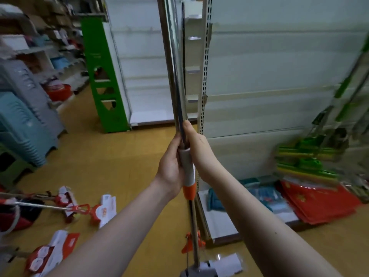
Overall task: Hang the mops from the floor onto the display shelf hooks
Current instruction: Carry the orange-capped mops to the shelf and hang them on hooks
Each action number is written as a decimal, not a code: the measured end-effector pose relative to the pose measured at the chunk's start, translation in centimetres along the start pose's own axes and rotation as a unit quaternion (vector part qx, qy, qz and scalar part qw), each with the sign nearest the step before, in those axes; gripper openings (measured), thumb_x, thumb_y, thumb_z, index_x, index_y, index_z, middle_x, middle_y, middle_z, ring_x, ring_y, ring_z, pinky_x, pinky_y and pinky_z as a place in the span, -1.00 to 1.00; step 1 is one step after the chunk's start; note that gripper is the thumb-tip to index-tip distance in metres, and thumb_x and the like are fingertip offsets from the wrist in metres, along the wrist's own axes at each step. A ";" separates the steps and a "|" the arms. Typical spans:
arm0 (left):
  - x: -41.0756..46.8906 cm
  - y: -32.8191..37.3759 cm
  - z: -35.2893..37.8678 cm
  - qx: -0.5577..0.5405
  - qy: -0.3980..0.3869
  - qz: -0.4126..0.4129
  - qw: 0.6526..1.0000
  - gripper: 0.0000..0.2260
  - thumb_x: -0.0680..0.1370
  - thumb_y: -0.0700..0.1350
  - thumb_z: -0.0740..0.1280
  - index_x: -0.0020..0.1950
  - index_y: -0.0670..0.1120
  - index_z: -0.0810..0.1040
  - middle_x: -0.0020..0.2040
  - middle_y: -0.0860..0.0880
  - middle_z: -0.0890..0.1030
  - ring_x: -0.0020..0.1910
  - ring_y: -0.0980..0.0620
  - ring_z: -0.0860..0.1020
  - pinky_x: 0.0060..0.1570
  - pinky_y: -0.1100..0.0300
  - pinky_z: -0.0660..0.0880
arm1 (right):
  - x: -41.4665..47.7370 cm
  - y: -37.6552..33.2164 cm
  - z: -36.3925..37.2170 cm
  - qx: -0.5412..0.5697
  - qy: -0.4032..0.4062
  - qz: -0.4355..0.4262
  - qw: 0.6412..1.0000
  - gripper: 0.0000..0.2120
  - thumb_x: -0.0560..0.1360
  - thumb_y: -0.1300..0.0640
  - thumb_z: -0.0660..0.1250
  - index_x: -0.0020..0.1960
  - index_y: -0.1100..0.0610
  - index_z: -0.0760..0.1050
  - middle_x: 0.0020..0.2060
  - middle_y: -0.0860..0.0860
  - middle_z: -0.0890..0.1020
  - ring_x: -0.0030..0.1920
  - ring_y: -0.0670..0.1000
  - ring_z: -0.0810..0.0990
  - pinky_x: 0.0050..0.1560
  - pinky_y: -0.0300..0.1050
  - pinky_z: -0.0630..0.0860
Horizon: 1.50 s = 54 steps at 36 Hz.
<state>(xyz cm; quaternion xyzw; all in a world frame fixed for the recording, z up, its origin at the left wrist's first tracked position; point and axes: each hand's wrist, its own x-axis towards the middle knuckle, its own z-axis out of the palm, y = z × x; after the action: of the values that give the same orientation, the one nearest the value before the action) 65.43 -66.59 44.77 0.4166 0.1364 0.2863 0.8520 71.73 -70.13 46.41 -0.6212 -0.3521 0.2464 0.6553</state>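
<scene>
Lower left, several mops (pixel 75 208) with red and white heads lie on the yellow floor, waiting to be hung.

At centre, my left hand (pixel 171 166) grips an upright mop, its fingers curled round the grey sleeve (pixel 186 162) on the shaft. The shaft (pixel 173 76) is a long, shiny silver metal pole rising out of the top of the view. Below the sleeve sits an orange collar (pixel 188 191), and the grey mop head (pixel 196 271) hangs low, near the floor.

My right hand (pixel 196 148) clasps the same pole from the other side, touching the left hand.

I judge the pole stiff, light and slippery where bare. The matte sleeve is the sure place to hold, and two hands steady the head's swing.

To the right stands the white display shelf (pixel 279 76) with its slotted upright (pixel 205 76). Its hooks are hard to make out. At far right, blurred green mops (pixel 309 156) seem to hang already.
</scene>
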 end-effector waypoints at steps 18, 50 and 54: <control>4.3 -10.5 18.2 0.151 -0.068 -0.001 0.986 -0.63 0.45 0.14 0.15 0.05 0.02 0.63 0.12 -0.08 0.64 0.17 -0.04 0.55 0.25 0.01 0.36 | 0.3 -1.4 -24.1 0.006 -0.019 -0.048 0.999 -0.58 0.58 -0.11 0.05 -0.33 0.11 0.38 -0.60 -0.10 0.42 -0.57 -0.20 0.38 -0.52 -0.36 0.29; 23.3 -23.6 31.8 0.029 -0.241 -0.176 0.954 -0.67 0.53 0.07 0.13 0.10 -0.06 0.57 -0.06 0.02 0.69 0.01 0.14 0.62 0.01 0.24 0.44 | 9.7 0.7 -43.4 0.003 0.315 0.004 0.949 -0.42 0.59 -0.06 0.10 0.02 0.53 0.46 -0.23 0.17 0.49 -0.16 0.03 0.45 -0.14 -0.11 0.37; 24.7 -24.8 33.3 0.035 -0.254 -0.172 0.951 -0.64 0.46 0.09 0.17 0.09 -0.08 0.59 -0.02 -0.01 0.68 0.09 0.09 0.58 0.11 0.19 0.42 | 10.4 0.9 -45.6 0.022 0.320 0.007 0.947 -0.48 0.58 -0.08 0.10 -0.05 0.38 0.55 -0.22 0.16 0.50 -0.16 0.03 0.47 -0.15 -0.12 0.39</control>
<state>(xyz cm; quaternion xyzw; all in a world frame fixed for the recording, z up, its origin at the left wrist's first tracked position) 110.18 -84.90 45.90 0.4752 -0.0046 0.0154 0.8797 113.38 -91.36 48.02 -0.6551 -0.1142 0.0466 0.7454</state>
